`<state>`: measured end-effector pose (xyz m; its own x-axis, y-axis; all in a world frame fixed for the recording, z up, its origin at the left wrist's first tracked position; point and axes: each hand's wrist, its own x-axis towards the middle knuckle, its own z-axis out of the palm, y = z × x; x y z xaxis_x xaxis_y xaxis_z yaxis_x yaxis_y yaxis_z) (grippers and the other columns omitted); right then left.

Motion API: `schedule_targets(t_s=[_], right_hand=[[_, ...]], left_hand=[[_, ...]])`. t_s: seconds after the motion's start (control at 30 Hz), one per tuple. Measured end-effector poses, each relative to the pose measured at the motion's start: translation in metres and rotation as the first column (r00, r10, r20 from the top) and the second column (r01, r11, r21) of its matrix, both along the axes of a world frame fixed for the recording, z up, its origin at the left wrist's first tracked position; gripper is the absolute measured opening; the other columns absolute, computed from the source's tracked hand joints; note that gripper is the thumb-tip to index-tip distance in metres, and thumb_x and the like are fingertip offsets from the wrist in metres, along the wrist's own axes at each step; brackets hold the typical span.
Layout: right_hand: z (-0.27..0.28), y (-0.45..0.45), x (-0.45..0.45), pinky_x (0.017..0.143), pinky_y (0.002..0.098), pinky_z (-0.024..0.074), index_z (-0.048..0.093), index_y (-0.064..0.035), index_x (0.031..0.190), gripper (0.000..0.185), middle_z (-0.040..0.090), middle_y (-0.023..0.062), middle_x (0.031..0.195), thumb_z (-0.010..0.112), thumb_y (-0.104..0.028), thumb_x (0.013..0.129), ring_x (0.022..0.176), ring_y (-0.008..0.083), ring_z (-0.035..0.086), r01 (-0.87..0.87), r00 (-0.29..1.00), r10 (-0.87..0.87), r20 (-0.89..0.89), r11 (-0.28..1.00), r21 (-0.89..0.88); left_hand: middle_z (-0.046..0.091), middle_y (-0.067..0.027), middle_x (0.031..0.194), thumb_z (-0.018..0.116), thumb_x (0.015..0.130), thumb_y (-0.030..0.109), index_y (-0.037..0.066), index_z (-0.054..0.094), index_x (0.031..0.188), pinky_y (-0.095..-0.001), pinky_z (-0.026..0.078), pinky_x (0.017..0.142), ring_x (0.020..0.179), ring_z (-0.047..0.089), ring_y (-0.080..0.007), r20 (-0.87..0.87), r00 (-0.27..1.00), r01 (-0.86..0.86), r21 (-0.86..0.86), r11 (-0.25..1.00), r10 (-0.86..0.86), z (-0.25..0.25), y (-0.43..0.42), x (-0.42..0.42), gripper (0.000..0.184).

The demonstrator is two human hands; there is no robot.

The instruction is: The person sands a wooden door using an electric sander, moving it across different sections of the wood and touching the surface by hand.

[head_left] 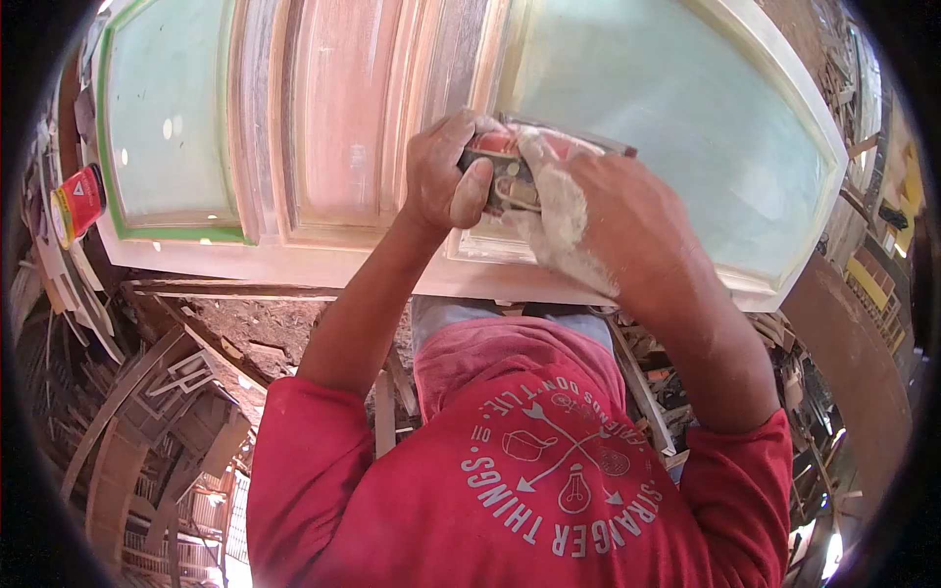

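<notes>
Both my hands are on a dark and red hand tool (505, 169), whose type I cannot make out. My left hand (449, 171) grips its left end, with the thumb across the front. Around its right side is my right hand (598, 201), coated with pale dust on the thumb side. The tool is over a wooden door or frame panel (333, 118) with a pinkish middle, raised mouldings and pale green sections on both sides. What lies directly under the tool is hidden by my hands.
A red and yellow can (78, 204) is beside the panel's left edge. Wood offcuts (162, 412) are piled at the lower left, and more scraps (867, 284) lie at the right. A plank (235, 290) runs below the panel's near edge.
</notes>
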<state>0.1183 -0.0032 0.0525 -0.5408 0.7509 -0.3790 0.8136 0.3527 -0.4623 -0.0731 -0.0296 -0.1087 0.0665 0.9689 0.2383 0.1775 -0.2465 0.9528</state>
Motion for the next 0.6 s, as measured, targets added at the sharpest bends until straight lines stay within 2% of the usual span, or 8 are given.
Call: schedule_targets(t_s=[0.03,0.1,0.13,0.2,0.27,0.37,0.47,0.6], right_hand=[[-0.001,-0.010,0.001,0.091,0.0488,0.0592,0.068,-0.0021,0.124,0.037,0.076,0.0198,0.114,0.071,-0.021,0.093,0.105,0.0394,0.074,0.007,0.999,-0.006,-0.042,1.000,0.021],[0.006,-0.019,-0.002,0.087,0.0484,0.0602,0.072,-0.0006,0.111,0.024,0.076,0.0203,0.106,0.071,-0.013,0.090,0.101,0.0386,0.075,0.023,1.000,-0.023,-0.005,0.998,-0.061],[0.013,-0.020,-0.009,0.086,0.0484,0.0605,0.072,-0.0008,0.109,0.022,0.077,0.0206,0.103,0.071,-0.013,0.090,0.098,0.0381,0.075,0.037,0.997,-0.025,0.075,0.986,-0.165],[0.020,-0.028,-0.014,0.082,0.0496,0.0596,0.072,-0.0011,0.110,0.025,0.076,0.0212,0.099,0.072,-0.017,0.091,0.095,0.0383,0.075,0.067,0.990,-0.026,0.142,0.955,-0.288],[0.021,-0.042,-0.013,0.079,0.0520,0.0572,0.071,-0.0012,0.116,0.034,0.074,0.0217,0.095,0.074,-0.025,0.093,0.091,0.0395,0.074,0.079,0.992,-0.042,0.117,0.938,-0.337],[0.024,-0.055,-0.019,0.076,0.0517,0.0569,0.073,-0.0010,0.101,0.024,0.074,0.0202,0.088,0.074,-0.022,0.091,0.089,0.0387,0.074,0.123,0.992,-0.097,0.086,0.920,-0.371],[0.023,-0.062,-0.025,0.075,0.0507,0.0574,0.074,-0.0007,0.100,0.022,0.074,0.0197,0.086,0.074,-0.021,0.091,0.086,0.0380,0.075,0.093,0.988,-0.023,0.153,0.879,-0.467],[0.022,-0.061,-0.027,0.075,0.0508,0.0574,0.072,-0.0001,0.112,0.030,0.075,0.0201,0.086,0.075,-0.020,0.089,0.087,0.0382,0.076,0.047,0.979,0.059,0.194,0.865,-0.499]], left_hand=[[0.066,-0.0195,0.083,0.053,0.098,0.055,-0.003,0.070,0.096,-0.0428,0.054,0.066,0.072,0.067,-0.0363,-0.005,1.000,0.011,-0.007,1.000,-0.011,0.001,-0.007,-0.001,0.060],[0.068,-0.0195,0.085,0.056,0.096,0.050,0.000,0.069,0.098,-0.0463,0.055,0.067,0.074,0.068,-0.0405,-0.017,0.999,0.035,-0.020,0.999,-0.035,0.004,-0.020,-0.005,0.051],[0.067,-0.0192,0.085,0.055,0.096,0.050,0.000,0.069,0.098,-0.0463,0.054,0.066,0.073,0.068,-0.0402,-0.030,0.998,0.048,-0.028,0.998,-0.049,0.005,-0.026,-0.006,0.052],[0.067,-0.0191,0.085,0.055,0.097,0.051,0.000,0.069,0.098,-0.0461,0.054,0.066,0.073,0.067,-0.0399,-0.043,0.997,0.056,-0.046,0.997,-0.057,0.007,-0.041,-0.009,0.053],[0.067,-0.0181,0.085,0.053,0.099,0.055,-0.001,0.069,0.097,-0.0455,0.054,0.064,0.071,0.067,-0.0390,-0.059,0.997,0.055,-0.055,0.997,-0.058,0.008,-0.055,-0.010,0.058],[0.068,-0.0171,0.084,0.052,0.100,0.057,-0.002,0.069,0.097,-0.0450,0.053,0.062,0.069,0.067,-0.0377,-0.017,0.999,0.042,-0.050,0.998,-0.043,0.008,-0.072,-0.010,0.062],[0.069,-0.0192,0.081,0.050,0.100,0.057,-0.004,0.070,0.098,-0.0454,0.054,0.061,0.066,0.067,-0.0364,-0.033,0.999,0.023,0.007,1.000,-0.023,0.001,-0.084,-0.012,0.064],[0.070,-0.0212,0.083,0.047,0.102,0.056,-0.005,0.070,0.099,-0.0462,0.055,0.063,0.068,0.068,-0.0363,-0.047,0.999,0.010,0.044,0.999,-0.008,0.001,-0.087,-0.011,0.065]])
